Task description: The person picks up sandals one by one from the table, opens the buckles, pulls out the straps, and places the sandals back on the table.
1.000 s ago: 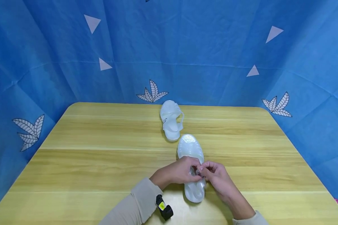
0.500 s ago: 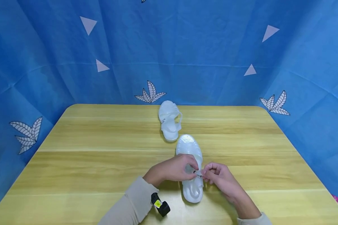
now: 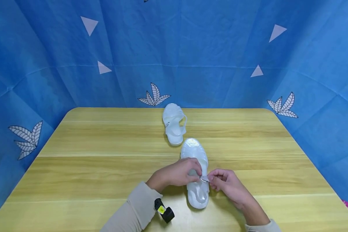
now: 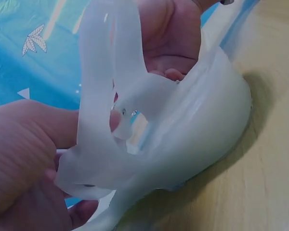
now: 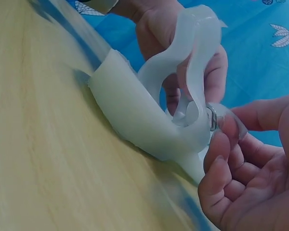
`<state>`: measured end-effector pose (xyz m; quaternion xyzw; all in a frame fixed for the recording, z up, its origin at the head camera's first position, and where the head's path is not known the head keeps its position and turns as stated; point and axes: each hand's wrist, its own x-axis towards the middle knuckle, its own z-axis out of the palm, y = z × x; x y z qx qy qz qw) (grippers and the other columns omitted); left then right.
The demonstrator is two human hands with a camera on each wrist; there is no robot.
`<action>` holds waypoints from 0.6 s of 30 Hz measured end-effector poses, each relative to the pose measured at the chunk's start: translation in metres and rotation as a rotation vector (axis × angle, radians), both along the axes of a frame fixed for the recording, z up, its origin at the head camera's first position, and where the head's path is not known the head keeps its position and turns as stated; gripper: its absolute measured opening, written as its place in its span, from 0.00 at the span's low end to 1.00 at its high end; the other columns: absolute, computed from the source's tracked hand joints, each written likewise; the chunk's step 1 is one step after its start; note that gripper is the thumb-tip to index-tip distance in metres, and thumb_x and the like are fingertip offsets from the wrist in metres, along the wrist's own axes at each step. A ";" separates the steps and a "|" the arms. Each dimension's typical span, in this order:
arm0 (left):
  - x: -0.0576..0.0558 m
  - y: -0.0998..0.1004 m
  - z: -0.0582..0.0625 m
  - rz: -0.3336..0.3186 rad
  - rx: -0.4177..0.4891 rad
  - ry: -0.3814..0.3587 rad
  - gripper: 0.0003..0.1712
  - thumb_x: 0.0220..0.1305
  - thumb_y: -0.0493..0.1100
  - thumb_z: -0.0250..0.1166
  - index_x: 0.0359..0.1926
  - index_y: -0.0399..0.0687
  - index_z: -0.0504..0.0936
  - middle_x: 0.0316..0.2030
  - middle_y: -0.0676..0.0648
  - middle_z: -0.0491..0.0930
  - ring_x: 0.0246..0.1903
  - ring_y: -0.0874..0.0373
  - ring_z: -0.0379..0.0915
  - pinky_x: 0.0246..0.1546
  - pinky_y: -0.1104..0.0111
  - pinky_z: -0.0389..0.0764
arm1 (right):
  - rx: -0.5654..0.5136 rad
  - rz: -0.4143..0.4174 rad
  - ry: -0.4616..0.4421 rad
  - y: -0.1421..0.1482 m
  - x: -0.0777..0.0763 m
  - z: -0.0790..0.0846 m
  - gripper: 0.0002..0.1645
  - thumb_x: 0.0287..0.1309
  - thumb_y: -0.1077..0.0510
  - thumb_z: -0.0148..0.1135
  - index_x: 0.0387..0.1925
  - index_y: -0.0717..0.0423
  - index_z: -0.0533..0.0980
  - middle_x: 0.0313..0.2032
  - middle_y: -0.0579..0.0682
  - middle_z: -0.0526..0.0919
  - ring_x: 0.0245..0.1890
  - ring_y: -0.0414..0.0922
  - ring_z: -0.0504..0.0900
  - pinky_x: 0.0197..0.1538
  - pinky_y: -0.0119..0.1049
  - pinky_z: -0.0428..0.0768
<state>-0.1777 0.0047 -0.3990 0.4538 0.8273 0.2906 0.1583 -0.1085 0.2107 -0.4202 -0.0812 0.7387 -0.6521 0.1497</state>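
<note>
The near sandal point(image 3: 195, 150) is resting sole-down on the worktop point(image 3: 90, 177), apparently for stability. The right hand point(image 3: 227, 184) is pinching the strap end point(image 5: 240, 126) beside the buckle point(image 5: 213, 118), presumably for tension. The left hand point(image 3: 178, 172) is lying beside the buckle, fingers bent; whether gripping cannot be told.

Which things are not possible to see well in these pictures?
Head view: part of the near sandal, covered by the left hand.
Head view: the buckle, too small to tell how its pin sits.
Right wrist view: part of the strap end, covered by the right hand.
Head view: the right sleeve, cut off by the bottom edge.
</note>
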 end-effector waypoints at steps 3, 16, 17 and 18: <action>0.000 0.000 0.000 0.000 0.024 -0.012 0.07 0.59 0.39 0.65 0.39 0.44 0.84 0.42 0.53 0.80 0.46 0.65 0.71 0.54 0.75 0.69 | -0.001 0.012 0.006 0.001 0.001 -0.001 0.15 0.62 0.60 0.56 0.38 0.74 0.72 0.25 0.46 0.77 0.26 0.37 0.74 0.31 0.29 0.76; -0.002 -0.001 -0.009 -0.013 0.184 -0.057 0.08 0.60 0.39 0.65 0.40 0.44 0.85 0.42 0.53 0.80 0.45 0.68 0.72 0.51 0.76 0.71 | -0.057 0.014 0.014 0.001 0.001 -0.002 0.09 0.61 0.63 0.55 0.34 0.70 0.74 0.26 0.45 0.76 0.26 0.36 0.72 0.30 0.28 0.74; -0.001 -0.001 -0.010 -0.008 0.202 -0.080 0.08 0.59 0.39 0.66 0.40 0.43 0.86 0.41 0.53 0.80 0.44 0.68 0.72 0.49 0.77 0.72 | -0.058 0.014 0.007 0.001 0.002 -0.002 0.09 0.61 0.63 0.55 0.34 0.69 0.74 0.26 0.45 0.76 0.26 0.36 0.72 0.31 0.28 0.74; -0.001 0.000 -0.011 -0.003 0.224 -0.103 0.08 0.59 0.39 0.66 0.39 0.43 0.86 0.40 0.52 0.81 0.43 0.68 0.72 0.48 0.77 0.73 | -0.061 0.011 -0.004 0.002 0.002 -0.003 0.08 0.61 0.63 0.55 0.34 0.67 0.74 0.26 0.45 0.76 0.26 0.36 0.72 0.31 0.28 0.74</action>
